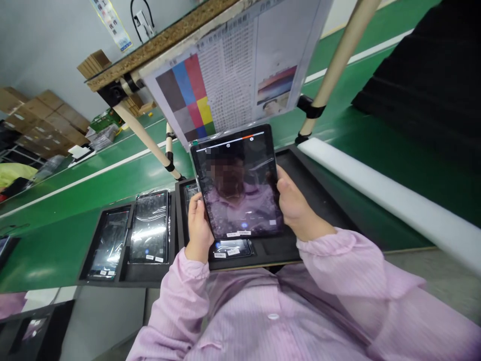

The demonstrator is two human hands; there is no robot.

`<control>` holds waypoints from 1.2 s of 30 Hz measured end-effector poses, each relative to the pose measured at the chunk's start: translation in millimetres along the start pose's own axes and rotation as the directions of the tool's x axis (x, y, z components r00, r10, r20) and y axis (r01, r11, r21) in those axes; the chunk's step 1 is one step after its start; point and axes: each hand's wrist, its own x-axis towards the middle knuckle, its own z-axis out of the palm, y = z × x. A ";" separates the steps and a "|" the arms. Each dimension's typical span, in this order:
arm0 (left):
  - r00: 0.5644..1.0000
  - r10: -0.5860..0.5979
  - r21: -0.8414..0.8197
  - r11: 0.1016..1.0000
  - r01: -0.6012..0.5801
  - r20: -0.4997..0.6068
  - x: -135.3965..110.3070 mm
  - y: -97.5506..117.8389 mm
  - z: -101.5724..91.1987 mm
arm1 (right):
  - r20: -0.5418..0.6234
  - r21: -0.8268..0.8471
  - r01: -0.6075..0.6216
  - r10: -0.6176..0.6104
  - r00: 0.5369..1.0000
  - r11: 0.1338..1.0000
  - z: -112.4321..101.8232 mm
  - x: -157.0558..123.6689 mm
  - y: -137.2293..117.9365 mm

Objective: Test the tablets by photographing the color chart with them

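- Tablet (244,185), at the centre of our view, raised above a black tray (319,193), with its screen turned toward us and the whole device leaning slightly anticlockwise.
- Its screen is dark and glossy, mirroring a person in a pink top. Near 12 o'clock on the screen runs a pale line with an orange stretch; at 6 o'clock sit a small blue dot and white labels.
- Our left grip (200,230), towards 8 o'clock, is grasping the tablet's lower left edge.
- Our right grip (298,205), between 3 and 4 o'clock, is grasping the right edge, thumb on the front.
- At 6 o'clock a second tablet (233,248), partly hidden by the raised one, lies in the black tray.
- At 8 o'clock two more tablets (149,225) lie side by side in another black tray (145,273), on a green tabletop (37,253).
- At 12 o'clock a printed sheet (233,75) with coloured squares hangs below a wooden shelf (161,45).
- Towards 4 o'clock a long white bar (379,200) slants away from the tray.
- Between 9 and 10 o'clock, well apart, brown cartons (45,118) are stacked.
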 end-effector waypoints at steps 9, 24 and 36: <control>0.974 -0.200 -0.104 0.972 0.211 0.109 -6.0 16.2 8.0 | 0.084 -0.047 0.026 -0.022 0.996 0.999 -4.6 -2.2 0.2; 0.986 -0.149 -0.127 0.979 0.158 0.081 -5.9 13.6 7.1 | 0.128 0.034 0.015 -0.019 0.992 0.999 -4.1 -3.9 0.5; 0.976 -0.140 -0.150 0.975 0.165 0.167 -4.3 10.7 6.0 | 0.149 0.109 -0.019 0.002 0.989 0.994 -2.2 -4.9 -1.5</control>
